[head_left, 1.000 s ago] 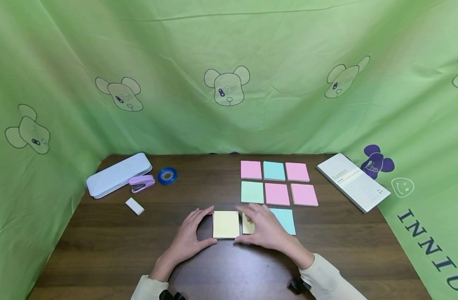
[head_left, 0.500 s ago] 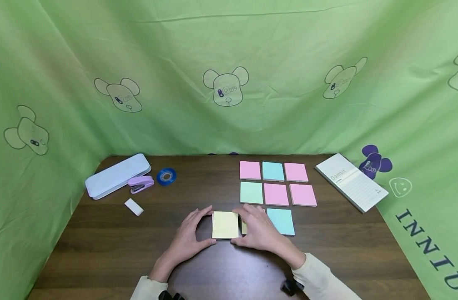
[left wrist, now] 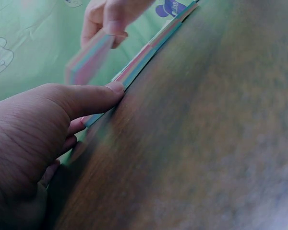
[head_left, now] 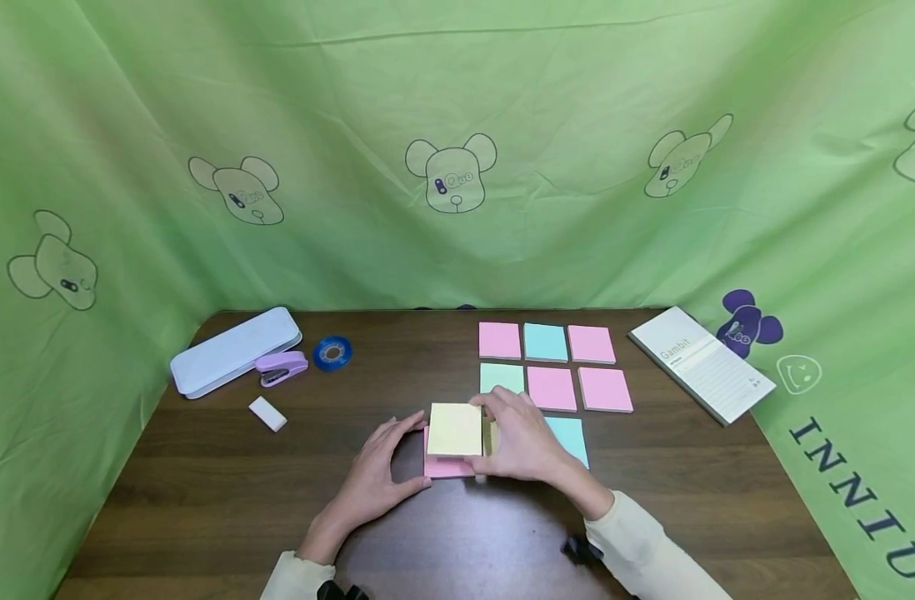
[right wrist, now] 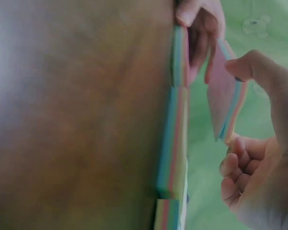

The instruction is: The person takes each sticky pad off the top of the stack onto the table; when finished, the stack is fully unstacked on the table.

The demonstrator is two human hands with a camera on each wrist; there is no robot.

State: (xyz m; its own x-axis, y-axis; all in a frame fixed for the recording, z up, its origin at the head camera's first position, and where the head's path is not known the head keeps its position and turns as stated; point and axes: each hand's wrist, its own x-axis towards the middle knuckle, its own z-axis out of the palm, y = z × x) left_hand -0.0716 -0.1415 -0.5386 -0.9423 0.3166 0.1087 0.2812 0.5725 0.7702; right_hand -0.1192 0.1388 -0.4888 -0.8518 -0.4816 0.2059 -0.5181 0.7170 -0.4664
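At the far left of the table (head_left: 202,500) I see a pale pencil case (head_left: 232,348), a purple stapler (head_left: 283,367), a blue tape roll (head_left: 332,352) and a white eraser (head_left: 267,413), all well clear of my hands. Nearer the middle, my left hand (head_left: 375,475) lies with relaxed fingers, thumb tip against the left edge of the pink-topped pad (head_left: 444,467), pinning it down. My right hand (head_left: 528,446) pinches the yellow-topped stack (head_left: 455,429), lifted off and tilted above it. I judge the step goes best if I keep the lower pad pinned and hold the lifted stack square. Rightward lie the pad grid (head_left: 551,367) and a notebook (head_left: 703,363).
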